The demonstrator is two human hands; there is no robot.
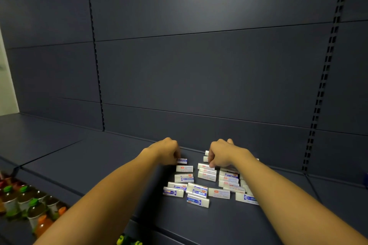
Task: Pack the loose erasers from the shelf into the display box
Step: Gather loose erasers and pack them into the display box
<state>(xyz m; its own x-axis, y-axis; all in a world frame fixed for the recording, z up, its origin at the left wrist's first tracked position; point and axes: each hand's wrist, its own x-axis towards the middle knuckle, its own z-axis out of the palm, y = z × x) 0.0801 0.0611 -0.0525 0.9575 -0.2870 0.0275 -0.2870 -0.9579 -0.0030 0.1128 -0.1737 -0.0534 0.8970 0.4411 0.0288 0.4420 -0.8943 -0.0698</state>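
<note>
Several loose white erasers with blue and red sleeves lie scattered on the dark shelf. My left hand reaches over the far left of the pile, its curled fingers pinching one blue-sleeved eraser. My right hand hovers over the far middle of the pile with fingers curled down onto an eraser at the top of a short stack. Part of a darker item shows under my right wrist; I cannot tell what it is. No display box is plainly in view.
The shelf's dark back panel rises right behind the pile, with slotted uprights on both sides. Bottles with green and orange caps stand on a lower shelf at the bottom left.
</note>
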